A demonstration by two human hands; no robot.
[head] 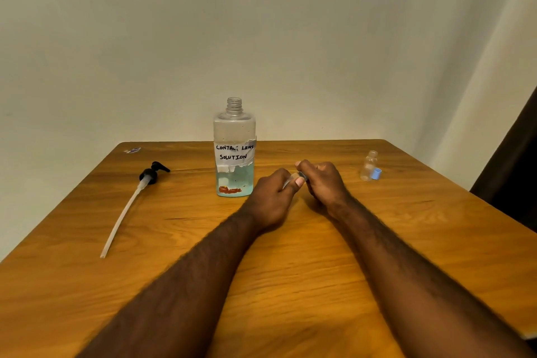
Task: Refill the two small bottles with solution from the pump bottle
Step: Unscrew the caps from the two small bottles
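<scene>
On the wooden table [305,270], the black pump head [151,174] lies on its side at the left, its tube pointing toward the near edge. The pump bottle [234,154], neck open, stands upright at centre, holding a little bluish solution. Just right of it, the left hand [271,200] grips a small bottle [288,182] while the right hand [325,183] pinches its cap [302,175]. Far right stands the second small bottle [369,167], a blue cap [377,174] beside it.

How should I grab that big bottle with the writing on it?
Hold the big bottle round its labelled middle, coming in from the side. It stands upright with an open neck, so gripping the top could tip it.
</scene>
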